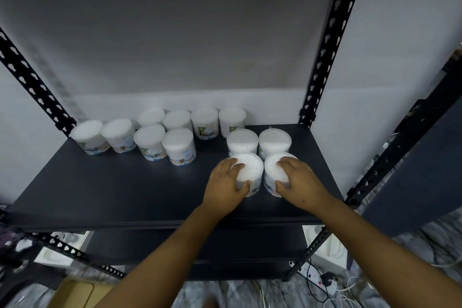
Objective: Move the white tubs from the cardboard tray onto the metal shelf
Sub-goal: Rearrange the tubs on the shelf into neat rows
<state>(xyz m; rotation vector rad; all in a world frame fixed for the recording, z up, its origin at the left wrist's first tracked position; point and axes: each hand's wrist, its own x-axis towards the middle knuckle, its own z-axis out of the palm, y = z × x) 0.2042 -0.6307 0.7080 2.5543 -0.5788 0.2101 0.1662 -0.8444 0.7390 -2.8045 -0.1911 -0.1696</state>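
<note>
Twelve white tubs stand upright on the dark metal shelf [100, 182]. Eight sit in a loose group along the back and left. Four form a tight square at right: two rear tubs [242, 141] [274, 141] side by side, two front ones just ahead of them.

Left hand [226, 181] grips the front-left tub [250, 170] from above: fingers curled over the lid's left edge, thumb pressed on the near side. Right hand [296, 177] grips the front-right tub [272, 170] the same way, fingers over the lid, thumb on the near side. Both tubs have their bases on the shelf and are nearly touching each other.

Black perforated uprights [330, 40] frame the shelf against a pale wall. Below the shelf: a corner of brown cardboard [77, 292] at lower left, contents not visible. White power strip [317, 277] and loose cables [345, 295] on the floor at lower right.
</note>
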